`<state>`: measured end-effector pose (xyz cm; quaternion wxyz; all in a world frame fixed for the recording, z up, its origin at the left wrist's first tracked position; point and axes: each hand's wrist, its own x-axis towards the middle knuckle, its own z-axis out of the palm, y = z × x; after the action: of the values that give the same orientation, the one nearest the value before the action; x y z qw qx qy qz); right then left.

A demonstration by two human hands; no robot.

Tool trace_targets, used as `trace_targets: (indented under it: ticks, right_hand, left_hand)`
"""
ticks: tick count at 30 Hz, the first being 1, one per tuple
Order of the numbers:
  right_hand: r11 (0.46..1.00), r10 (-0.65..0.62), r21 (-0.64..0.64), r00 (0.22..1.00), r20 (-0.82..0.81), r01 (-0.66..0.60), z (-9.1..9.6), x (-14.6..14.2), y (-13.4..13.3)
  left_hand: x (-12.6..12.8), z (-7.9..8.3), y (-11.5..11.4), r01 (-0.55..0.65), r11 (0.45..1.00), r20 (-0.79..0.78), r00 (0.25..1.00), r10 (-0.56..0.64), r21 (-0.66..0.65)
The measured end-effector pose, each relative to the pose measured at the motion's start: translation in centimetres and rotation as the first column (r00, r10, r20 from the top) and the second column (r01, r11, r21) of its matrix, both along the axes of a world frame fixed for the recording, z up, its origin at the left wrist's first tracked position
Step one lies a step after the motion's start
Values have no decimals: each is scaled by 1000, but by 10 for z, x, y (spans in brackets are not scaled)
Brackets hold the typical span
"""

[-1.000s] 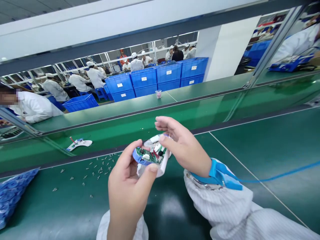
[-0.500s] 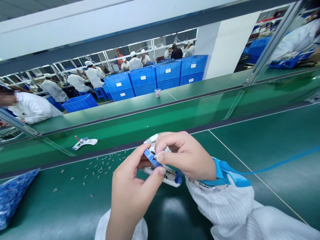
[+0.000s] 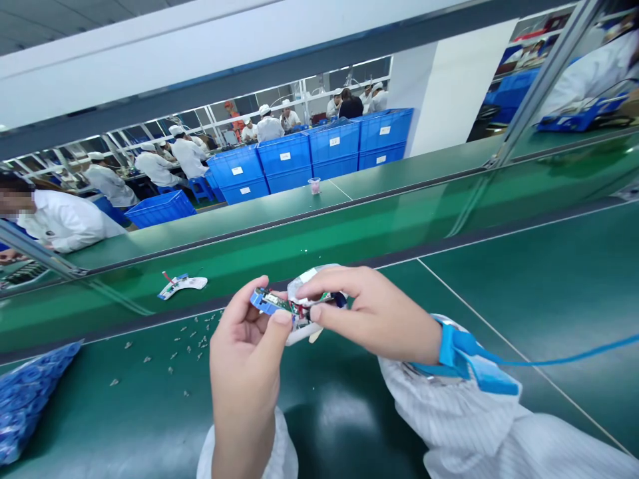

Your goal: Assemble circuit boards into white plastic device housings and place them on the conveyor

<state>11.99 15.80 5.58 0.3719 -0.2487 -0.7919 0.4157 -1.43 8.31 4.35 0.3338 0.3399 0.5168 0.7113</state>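
Between my hands is a white-and-blue curved plastic device (image 3: 269, 303) with its inside showing: a green circuit board and red and black wires. My left hand (image 3: 252, 352) is closed on its blue end, thumb on the near side and fingers behind. My right hand (image 3: 369, 309) pinches the other end, where the wires and a white, partly see-through piece (image 3: 312, 276) show. What exactly lies between the right fingertips is partly hidden. A blue wrist strap (image 3: 459, 352) with a cord circles my right wrist.
Small metal parts (image 3: 190, 349) lie scattered left of my hands on the green bench (image 3: 150, 426). A bag of blue parts (image 3: 32, 406) rests at the left edge. Another white curved device (image 3: 184, 284) lies on the green belt (image 3: 269, 259). A cup (image 3: 314, 186) stands beyond.
My left hand has turned the device's blue end up and leftward, so its circuit board now shows. My right fingers have moved from the blue end to the wires. The device on the belt has shifted right.
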Motion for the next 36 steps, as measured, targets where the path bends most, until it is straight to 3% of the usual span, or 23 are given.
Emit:
trace_targets:
  ticks: [6, 9, 13, 15, 17, 21, 27, 32, 36]
  right_hand:
    - [995, -57, 78, 996, -72, 62, -3, -12, -8]
    - [979, -143, 130, 983, -115, 158, -7, -16, -9]
    - [859, -377, 291, 904, -200, 422, -14, -21, -11]
    - [800, -439, 344, 871, -222, 491, -17, -24, -13]
    - [779, -460, 366, 861, -217, 509, -18, -26, -14]
    - [799, -456, 317, 859, -232, 510, -22, -30, -16]
    - [827, -393, 229, 819, -418, 514, -22, -29, -21]
    - [931, -233, 196, 916, -328, 307, -11, -19, -16]
    - [981, -57, 165, 969, -241, 99, -3, -10, -12]
  left_hand:
    - [2, -1, -3, 26, 999, 9, 1000, -26, 26]
    - [5, 0, -4, -49, 999, -84, 995, 49, 4]
    - [9, 0, -5, -139, 983, -302, 948, 97, -121]
    - [10, -1, -6, -101, 983, -351, 936, 40, -156]
    - [10, -4, -5, -73, 984, -386, 922, 5, -161]
    - [10, -8, -3, -86, 988, -479, 878, 14, -128]
    - [8, -9, -4, -135, 987, -505, 860, 72, -90]
    - [1, -6, -6, -74, 986, -481, 877, -7, -148]
    - [-3, -5, -8, 17, 990, -434, 898, -75, -137]
